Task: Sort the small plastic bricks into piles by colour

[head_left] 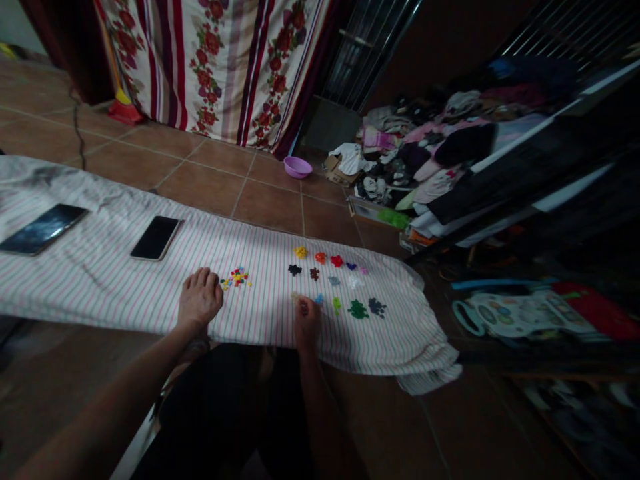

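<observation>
Across the middle of my feed runs the striped cloth [265, 320], rumpled at both ends and loose enough, I judge, that the legs [220, 407] at its near edge could tug it and run every pile together. Over on the left lie the tablet [45, 230] and the phone [156, 238], well apart from the pieces, so only that same tug should trouble them. The hands I guide are well apart: the left hand [201, 297] rests back up on the cloth, its palm hidden, so I cannot tell what it covers; the right hand [307, 317] has its fingertips drawn in, though I cannot make out whether they grip a piece. Just beside the left hand is the mixed pile [237, 277], which a careless sideways sweep would scatter. Farther right, the green pile [358, 309] and the dark grey pile [377, 307] sit close, and this dim light could make me misread their shades. Smaller are the blue pile [319, 299] and the tan pile [295, 295], each hard by the right hand; a loose pinch could drop a piece into the wrong colour, or a knuckle could nudge either group.
</observation>
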Action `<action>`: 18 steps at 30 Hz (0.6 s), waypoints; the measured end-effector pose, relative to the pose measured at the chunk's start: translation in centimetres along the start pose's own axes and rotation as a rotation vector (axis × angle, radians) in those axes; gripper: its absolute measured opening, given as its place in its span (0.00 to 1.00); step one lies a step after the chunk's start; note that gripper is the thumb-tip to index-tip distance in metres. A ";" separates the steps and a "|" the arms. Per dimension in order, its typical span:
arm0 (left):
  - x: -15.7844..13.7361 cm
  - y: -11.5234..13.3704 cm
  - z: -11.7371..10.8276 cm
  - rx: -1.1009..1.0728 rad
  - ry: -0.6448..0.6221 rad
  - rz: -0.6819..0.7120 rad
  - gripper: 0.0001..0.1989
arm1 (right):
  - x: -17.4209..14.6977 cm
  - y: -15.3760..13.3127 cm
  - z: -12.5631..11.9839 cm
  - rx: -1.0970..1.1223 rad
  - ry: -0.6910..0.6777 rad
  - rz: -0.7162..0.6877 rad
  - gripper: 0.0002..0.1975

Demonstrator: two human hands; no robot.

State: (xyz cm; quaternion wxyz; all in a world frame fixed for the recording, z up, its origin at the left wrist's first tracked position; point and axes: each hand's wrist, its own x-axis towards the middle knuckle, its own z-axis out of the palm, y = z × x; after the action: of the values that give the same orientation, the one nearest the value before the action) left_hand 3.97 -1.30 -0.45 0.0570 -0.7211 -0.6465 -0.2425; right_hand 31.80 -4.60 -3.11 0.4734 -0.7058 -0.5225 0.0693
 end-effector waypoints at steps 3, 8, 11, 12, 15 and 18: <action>0.0 0.0 0.0 -0.011 -0.009 -0.003 0.15 | -0.1 0.2 0.1 -0.018 -0.022 -0.003 0.14; 0.0 0.0 -0.1 0.011 0.000 0.008 0.15 | -0.2 0.4 0.2 -0.060 -0.014 -0.014 0.13; 0.0 0.0 -0.1 0.045 0.007 0.025 0.14 | -0.2 0.5 0.4 -0.100 -0.007 -0.011 0.13; 0.0 0.0 -0.1 0.053 0.009 0.028 0.14 | -0.1 0.5 0.4 -0.116 -0.012 -0.024 0.14; -0.1 -0.1 0.0 0.058 0.009 0.028 0.14 | 0.2 0.7 0.6 -0.150 -0.051 -0.083 0.17; -0.1 -0.1 0.2 0.048 0.006 0.021 0.14 | 0.6 0.8 0.8 -0.176 -0.096 -0.129 0.18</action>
State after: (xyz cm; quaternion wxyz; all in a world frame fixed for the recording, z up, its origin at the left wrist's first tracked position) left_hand 3.88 -1.29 -0.66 0.0789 -0.7257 -0.6442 -0.2282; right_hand 32.15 -3.64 -3.84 0.3873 -0.7054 -0.5930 0.0262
